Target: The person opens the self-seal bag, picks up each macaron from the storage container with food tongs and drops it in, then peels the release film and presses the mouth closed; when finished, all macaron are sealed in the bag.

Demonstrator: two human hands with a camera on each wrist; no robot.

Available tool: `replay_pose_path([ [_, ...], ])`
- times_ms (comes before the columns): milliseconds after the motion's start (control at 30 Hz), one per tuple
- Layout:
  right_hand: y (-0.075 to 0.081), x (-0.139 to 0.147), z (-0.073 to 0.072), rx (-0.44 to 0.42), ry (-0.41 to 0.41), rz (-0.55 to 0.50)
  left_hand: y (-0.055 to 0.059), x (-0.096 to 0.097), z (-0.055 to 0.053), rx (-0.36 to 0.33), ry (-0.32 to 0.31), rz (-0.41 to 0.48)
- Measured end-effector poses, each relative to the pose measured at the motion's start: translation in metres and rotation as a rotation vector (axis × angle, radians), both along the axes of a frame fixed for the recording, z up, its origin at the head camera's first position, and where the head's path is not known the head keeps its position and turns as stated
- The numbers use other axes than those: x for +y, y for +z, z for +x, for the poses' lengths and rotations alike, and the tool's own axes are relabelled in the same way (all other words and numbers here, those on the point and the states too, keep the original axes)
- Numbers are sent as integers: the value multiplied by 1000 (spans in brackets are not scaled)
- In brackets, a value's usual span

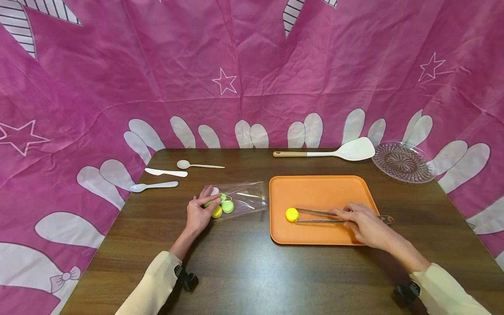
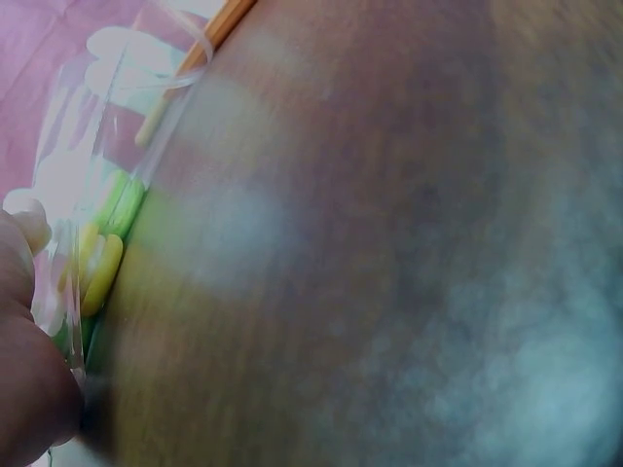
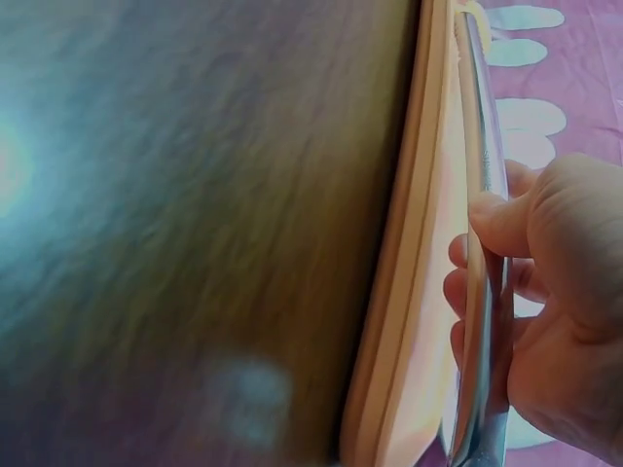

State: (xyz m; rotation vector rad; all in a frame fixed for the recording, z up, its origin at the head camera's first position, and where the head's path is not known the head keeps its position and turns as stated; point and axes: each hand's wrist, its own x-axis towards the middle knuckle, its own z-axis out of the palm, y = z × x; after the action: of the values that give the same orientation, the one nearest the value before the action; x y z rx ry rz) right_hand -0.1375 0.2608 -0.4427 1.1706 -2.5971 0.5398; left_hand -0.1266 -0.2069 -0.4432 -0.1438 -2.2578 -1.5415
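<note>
A clear plastic bag [image 1: 248, 197] lies on the table left of centre, with several macarons inside, among them a green macaron [image 1: 227, 206] and a yellow one. My left hand [image 1: 200, 213] pinches the bag at its filled end; the left wrist view shows the thumb beside the bagged yellow macaron [image 2: 102, 277]. My right hand [image 1: 366, 223] grips metal tongs [image 1: 320, 221] above the orange tray [image 1: 323, 188]. At the tongs' tips sits a single yellow macaron [image 1: 292, 214], on the tray's left side; whether both tips touch it I cannot tell.
A white spatula [image 1: 356, 149] with a wooden handle lies behind the tray. At the back right stands a clear patterned plate [image 1: 403, 162]. Toward the back left are a beige spoon [image 1: 183, 164], a white knife [image 1: 166, 173] and a white spoon [image 1: 153, 186].
</note>
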Motion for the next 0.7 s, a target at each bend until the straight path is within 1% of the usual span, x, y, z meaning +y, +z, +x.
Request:
replay_pose_path([
  [167,3,-10,-4,-7,-9,6,-1,0,0,2,2,1],
  [367,7,-14,-3,-87,-44,45,-2,1,-1,9,8,-11],
  [567,6,-17,-5,-91,-22,38,-2,1,0,11,14,-12],
  [700,5,-19,-6,-101,-13,35,-1,1,0,-4,12,-7],
])
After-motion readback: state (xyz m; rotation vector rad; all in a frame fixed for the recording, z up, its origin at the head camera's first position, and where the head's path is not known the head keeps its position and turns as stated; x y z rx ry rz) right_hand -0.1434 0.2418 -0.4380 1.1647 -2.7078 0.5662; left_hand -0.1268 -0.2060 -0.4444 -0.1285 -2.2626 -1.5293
